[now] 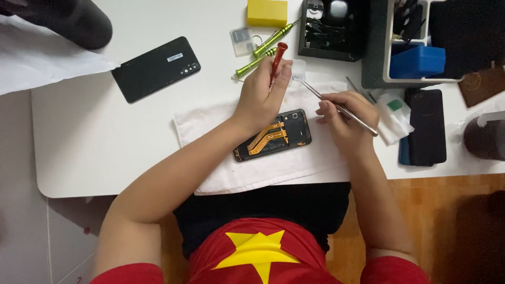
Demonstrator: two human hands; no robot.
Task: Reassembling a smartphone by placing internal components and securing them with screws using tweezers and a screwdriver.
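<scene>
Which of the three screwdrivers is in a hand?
The red-handled screwdriver, upright in the left hand; the two green screwdrivers lie loose on the table behind it.

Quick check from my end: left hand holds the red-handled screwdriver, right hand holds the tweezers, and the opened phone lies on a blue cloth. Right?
Not quite: the cloth under the opened phone is white, not blue, as the head view shows. The rest stands: the left hand holds the red-handled screwdriver, and the right hand holds the tweezers.

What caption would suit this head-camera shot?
Left hand holds a red screwdriver, right hand tweezers, over an opened phone on a white cloth.
</scene>
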